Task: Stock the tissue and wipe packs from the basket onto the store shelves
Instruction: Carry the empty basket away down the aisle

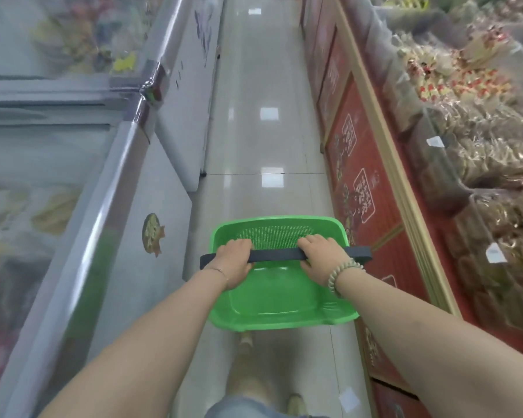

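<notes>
A green plastic basket (pixel 280 300) hangs in front of me over the aisle floor, carried by its dark handle bar (pixel 274 255). My left hand (pixel 234 260) grips the left part of the bar. My right hand (pixel 322 256), with a bead bracelet at the wrist, grips the right part. The basket's inside shows only bare green plastic; no tissue or wipe packs are visible in it.
Glass-topped chest freezers (pixel 82 164) line the left side of the narrow tiled aisle (pixel 254 131). On the right stand red-fronted bins (pixel 363 188) holding wrapped snacks (pixel 465 122). My legs and shoes show below the basket.
</notes>
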Demonstrator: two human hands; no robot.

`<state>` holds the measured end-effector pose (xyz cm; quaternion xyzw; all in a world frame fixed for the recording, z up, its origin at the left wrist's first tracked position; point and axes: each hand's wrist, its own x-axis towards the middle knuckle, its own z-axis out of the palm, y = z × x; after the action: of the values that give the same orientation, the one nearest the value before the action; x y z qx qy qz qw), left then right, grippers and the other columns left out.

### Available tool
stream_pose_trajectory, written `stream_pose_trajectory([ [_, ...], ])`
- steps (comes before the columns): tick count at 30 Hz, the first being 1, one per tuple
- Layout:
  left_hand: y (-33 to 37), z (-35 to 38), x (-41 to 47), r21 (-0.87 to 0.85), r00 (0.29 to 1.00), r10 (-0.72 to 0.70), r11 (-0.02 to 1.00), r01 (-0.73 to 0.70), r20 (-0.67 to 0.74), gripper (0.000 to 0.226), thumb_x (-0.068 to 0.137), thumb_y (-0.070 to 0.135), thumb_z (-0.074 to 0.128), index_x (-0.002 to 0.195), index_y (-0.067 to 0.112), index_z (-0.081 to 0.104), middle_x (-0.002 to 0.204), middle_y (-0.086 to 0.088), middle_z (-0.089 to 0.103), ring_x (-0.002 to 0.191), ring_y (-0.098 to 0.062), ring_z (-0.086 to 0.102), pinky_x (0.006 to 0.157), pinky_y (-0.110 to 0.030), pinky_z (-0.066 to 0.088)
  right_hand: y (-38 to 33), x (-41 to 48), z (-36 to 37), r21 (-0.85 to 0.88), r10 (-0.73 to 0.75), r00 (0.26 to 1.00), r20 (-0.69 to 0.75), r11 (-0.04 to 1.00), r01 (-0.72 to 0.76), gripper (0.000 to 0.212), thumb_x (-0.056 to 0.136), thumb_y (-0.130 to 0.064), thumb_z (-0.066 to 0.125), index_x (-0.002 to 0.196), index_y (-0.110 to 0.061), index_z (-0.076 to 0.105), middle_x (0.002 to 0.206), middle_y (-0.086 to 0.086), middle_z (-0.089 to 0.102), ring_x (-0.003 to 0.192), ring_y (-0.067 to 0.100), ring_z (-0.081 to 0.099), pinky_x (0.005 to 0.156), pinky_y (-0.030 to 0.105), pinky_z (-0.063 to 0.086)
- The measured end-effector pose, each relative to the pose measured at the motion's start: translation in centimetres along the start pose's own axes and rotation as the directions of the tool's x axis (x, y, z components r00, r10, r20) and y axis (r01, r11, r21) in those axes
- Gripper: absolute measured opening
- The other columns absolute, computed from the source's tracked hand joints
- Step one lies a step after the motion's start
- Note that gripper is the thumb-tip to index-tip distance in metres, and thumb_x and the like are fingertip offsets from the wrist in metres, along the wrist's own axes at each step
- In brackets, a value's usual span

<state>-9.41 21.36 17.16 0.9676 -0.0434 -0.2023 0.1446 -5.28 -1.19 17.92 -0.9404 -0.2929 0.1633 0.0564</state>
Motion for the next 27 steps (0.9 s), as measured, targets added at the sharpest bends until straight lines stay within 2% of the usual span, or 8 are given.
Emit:
stream_pose_trajectory([
  [6,-4.5,-1.6,8.4,0.025,0.993,0.097,0.995,-0.099,0.069,0.012,0.098,0.015,0.052,0.110,0.015,0.048,0.107,-0.003,0.053,0.088,-0.018,0.044,0.078,-0.032,0.038,2.2,8.1,0.4,-0.015,0.054,0.997,0.056,0.998,-0.053,0.008,0.097,-0.027,0.046,0.094,-0.025,0.039,0.091,-0.008,0.044,0.084,0.013,0.042,0.086,0.031,0.043],
  [12,-7.0,-2.3,13.6,0.053,0.985,0.166,0.984,-0.169,0.056,0.013,0.100,0.023,0.047,0.112,0.019,0.046,0.103,0.003,0.047,0.088,-0.017,0.042,0.077,-0.031,0.032,4.7,13.8,1.2,-0.015,0.068,0.996,0.056,0.998,-0.068,0.011,0.099,-0.033,0.044,0.094,-0.024,0.040,0.090,-0.009,0.040,0.083,0.013,0.040,0.084,0.030,0.041],
  [15,-8.0,-2.1,16.3,0.049,0.982,0.170,0.983,-0.175,0.081,0.014,0.100,0.028,0.046,0.112,0.020,0.046,0.105,0.003,0.049,0.089,-0.017,0.043,0.078,-0.031,0.033,6.2,16.3,1.8,-0.007,0.046,0.997,0.063,0.999,-0.046,0.015,0.099,-0.034,0.045,0.100,-0.019,0.047,0.092,-0.006,0.042,0.088,0.016,0.046,0.078,0.029,0.034],
  [19,-9.1,-1.4,19.7,0.044,0.984,0.149,0.987,-0.154,0.102,0.022,0.099,0.033,0.047,0.115,0.019,0.045,0.105,0.004,0.044,0.092,-0.017,0.040,0.082,-0.034,0.036,8.2,19.9,2.8,0.022,0.037,0.996,0.079,0.999,-0.039,0.012,0.099,-0.033,0.044,0.093,-0.022,0.041,0.090,-0.008,0.039,0.082,0.013,0.037,0.083,0.031,0.041],
  [23,-10.3,0.7,23.1,0.023,0.985,0.117,0.992,-0.121,0.124,0.022,0.098,0.032,0.048,0.116,0.018,0.046,0.107,0.001,0.047,0.090,-0.016,0.038,0.084,-0.035,0.039,10.1,22.9,5.0,0.035,0.022,0.991,0.132,0.999,-0.027,0.013,0.097,-0.026,0.046,0.091,-0.024,0.035,0.089,-0.007,0.039,0.084,0.016,0.043,0.080,0.032,0.040],
  [27,-11.3,3.6,25.7,0.017,0.976,0.093,0.995,-0.098,0.197,0.017,0.098,0.025,0.047,0.113,0.017,0.046,0.108,-0.001,0.048,0.089,-0.017,0.038,0.081,-0.033,0.035,11.4,24.7,8.2,0.056,0.020,0.980,0.198,0.998,-0.032,0.009,0.098,-0.025,0.045,0.092,-0.024,0.038,0.090,-0.007,0.042,0.083,0.014,0.041,0.083,0.032,0.042],
])
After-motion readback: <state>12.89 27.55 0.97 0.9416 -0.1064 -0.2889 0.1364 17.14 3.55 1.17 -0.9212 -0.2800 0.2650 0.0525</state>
